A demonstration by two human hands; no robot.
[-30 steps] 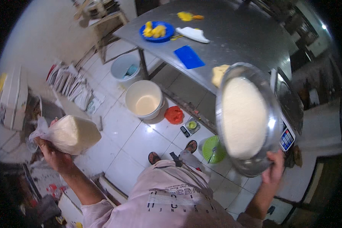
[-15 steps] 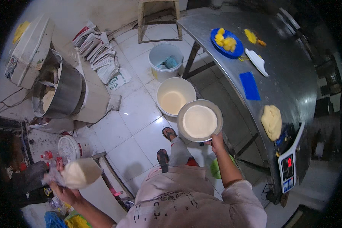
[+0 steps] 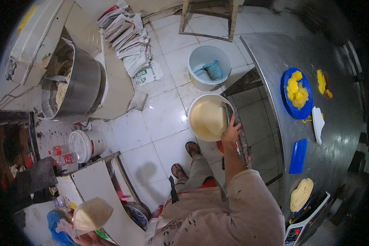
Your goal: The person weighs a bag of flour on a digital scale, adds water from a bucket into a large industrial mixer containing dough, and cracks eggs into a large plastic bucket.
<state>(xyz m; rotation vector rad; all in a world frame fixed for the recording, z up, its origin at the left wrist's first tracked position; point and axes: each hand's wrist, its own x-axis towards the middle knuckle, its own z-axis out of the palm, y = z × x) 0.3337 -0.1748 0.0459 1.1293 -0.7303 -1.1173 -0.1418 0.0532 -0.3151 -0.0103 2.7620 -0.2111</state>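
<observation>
My right hand (image 3: pixel 232 132) is closed on the rim of a metal bowl (image 3: pixel 227 111), tipped on its side at the right of a white bucket (image 3: pixel 190 107). Pale powder (image 3: pixel 207 119) lies in the bucket; whether some is still falling from the bowl cannot be made out. At the lower left, my left hand (image 3: pixel 89 238) grips the gathered neck of a clear plastic bag (image 3: pixel 94 214) filled with pale powder. Its fingers are partly hidden by the bag.
Behind stands another bucket (image 3: pixel 196 82) with a blue-green scoop (image 3: pixel 212 70). A dough mixer (image 3: pixel 84 82) is at left, near stacked paper sacks (image 3: pixel 129 41). The steel table (image 3: pixel 270 53) at right bears a blue plate (image 3: pixel 289 104), dough (image 3: pixel 301 194) and a scale (image 3: pixel 295 233).
My right hand has moved the bowl from level in front of me to the bucket and tipped it. My left hand still holds the bag, now lower in view. The view has shifted.
</observation>
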